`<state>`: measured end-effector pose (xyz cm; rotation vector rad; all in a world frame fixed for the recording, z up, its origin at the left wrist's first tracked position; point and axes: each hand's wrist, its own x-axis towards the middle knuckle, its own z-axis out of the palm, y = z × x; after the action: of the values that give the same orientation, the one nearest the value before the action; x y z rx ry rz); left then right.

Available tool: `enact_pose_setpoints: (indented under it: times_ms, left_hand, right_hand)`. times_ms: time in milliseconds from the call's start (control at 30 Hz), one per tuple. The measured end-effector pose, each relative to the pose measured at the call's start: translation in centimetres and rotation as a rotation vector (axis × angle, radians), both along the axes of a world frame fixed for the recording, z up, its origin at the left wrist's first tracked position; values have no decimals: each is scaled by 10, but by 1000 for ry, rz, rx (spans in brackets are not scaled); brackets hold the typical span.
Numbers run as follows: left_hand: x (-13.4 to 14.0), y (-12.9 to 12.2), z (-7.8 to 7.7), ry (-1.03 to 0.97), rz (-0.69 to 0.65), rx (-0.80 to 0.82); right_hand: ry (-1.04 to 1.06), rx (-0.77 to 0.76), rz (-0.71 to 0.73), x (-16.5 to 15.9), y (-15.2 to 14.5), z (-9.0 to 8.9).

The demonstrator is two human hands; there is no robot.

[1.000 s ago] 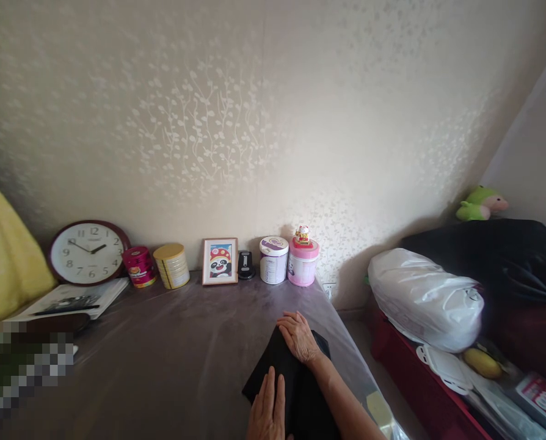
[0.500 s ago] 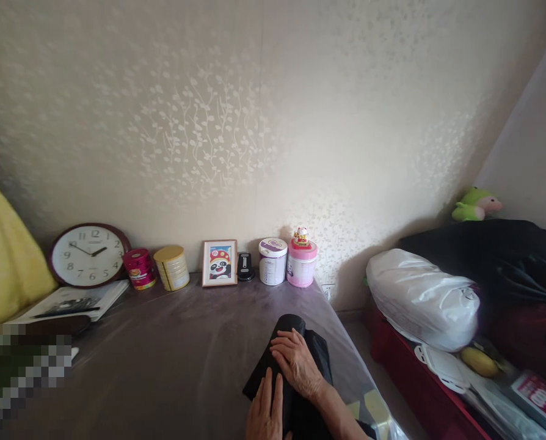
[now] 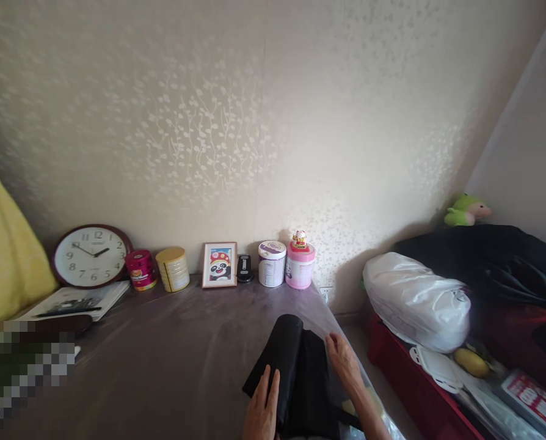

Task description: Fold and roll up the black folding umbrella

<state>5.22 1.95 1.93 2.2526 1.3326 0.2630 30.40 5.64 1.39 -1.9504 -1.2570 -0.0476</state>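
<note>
my flat left hand (image 3: 260, 409), gripping nothing, rests on the folded black fabric (image 3: 280, 357) near the smooth grey tabletop (image 3: 172, 366)'s right edge; my right hand (image 3: 345, 363) half-curls beside it (pinching? can't tell). even pressure should keep folds neat.

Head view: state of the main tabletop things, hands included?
Black fabric: partly folded over
Left hand: fingers extended on black fabric
Right hand: fingers curled, grip unclear
Analog clock: reading about 1:50
Magenta canister: upright
Yellow-lidded canister: closed
Picture frame: upright
White-and-purple tub: lid on
Pink-lidded tub: lid on
Lucky-cat figurine: upright
</note>
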Motion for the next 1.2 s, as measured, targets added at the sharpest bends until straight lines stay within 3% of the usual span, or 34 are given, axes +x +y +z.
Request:
enact_pose_setpoints:
  times_ms: [200, 400, 600, 800, 933, 1067, 1200]
  left_hand:
    - [-7, 3, -6, -118, -33, 2]
    - [-10, 5, -8, -155, -30, -22]
    - [-5, 3, -1, -68, -4, -45]
    - [-2, 1, 5, 2, 26, -73]
    - [1, -2, 9, 28, 49, -87]
    - [2, -3, 11, 18, 59, -84]
    - [2, -4, 11, 7, 63, -63]
  right_hand:
    - [277, -201, 76, -5, -7, 13]
    - [219, -167, 27, -23, 4, 33]
    - [185, -236, 19, -25, 10, 30]
    - [166, -196, -30, -17, 0, 21]
    - [247, -124, 30, -20, 2, 19]
    - [376, -33, 119, -25, 6, 27]
    - [362, -50, 110, -29, 10, 38]
